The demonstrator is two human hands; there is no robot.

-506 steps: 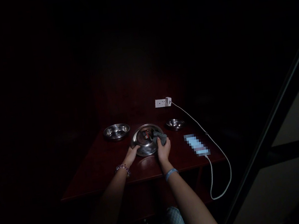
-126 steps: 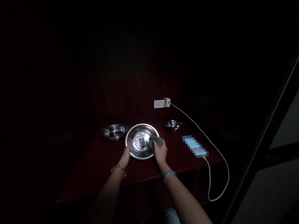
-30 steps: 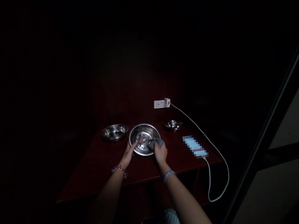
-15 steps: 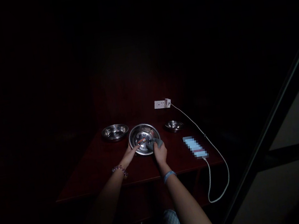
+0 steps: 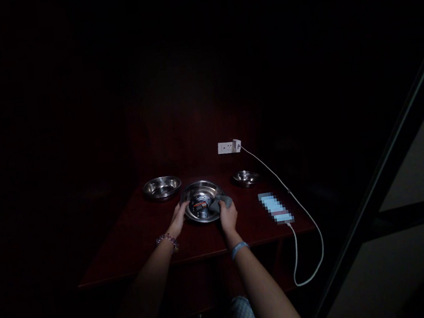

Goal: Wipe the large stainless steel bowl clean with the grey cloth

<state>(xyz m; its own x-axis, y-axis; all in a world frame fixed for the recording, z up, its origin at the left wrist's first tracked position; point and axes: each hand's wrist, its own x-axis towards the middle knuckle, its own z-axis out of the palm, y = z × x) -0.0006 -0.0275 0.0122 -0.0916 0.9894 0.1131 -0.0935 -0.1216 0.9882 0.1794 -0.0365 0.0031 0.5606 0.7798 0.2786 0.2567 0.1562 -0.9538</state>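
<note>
A shiny steel bowl [image 5: 201, 186] is held between my two hands over the red-brown table, tilted a little toward me. My left hand [image 5: 178, 219] grips its left rim, thumb on the inner edge and the other fingers hidden behind. My right hand [image 5: 228, 215] is closed around a grey cloth [image 5: 221, 203] pressed on the bowl's right inner side and rim. An orange and white patch [image 5: 200, 205], perhaps a label, shows on the bowl's bottom; I cannot tell exactly what it is.
Behind to the left stand steel bowls [image 5: 162, 187], seemingly stacked; a smaller steel bowl [image 5: 245, 178] is at the back right. A phone [image 5: 275, 208] lies on the table [image 5: 130, 251], its white cable [image 5: 322, 241] looping past the right edge to a wall socket [image 5: 226, 148].
The bowl has tipped flatter and come slightly down and left. My left thumb has drawn back from the inside to the rim. My right hand keeps the cloth at the right side.
</note>
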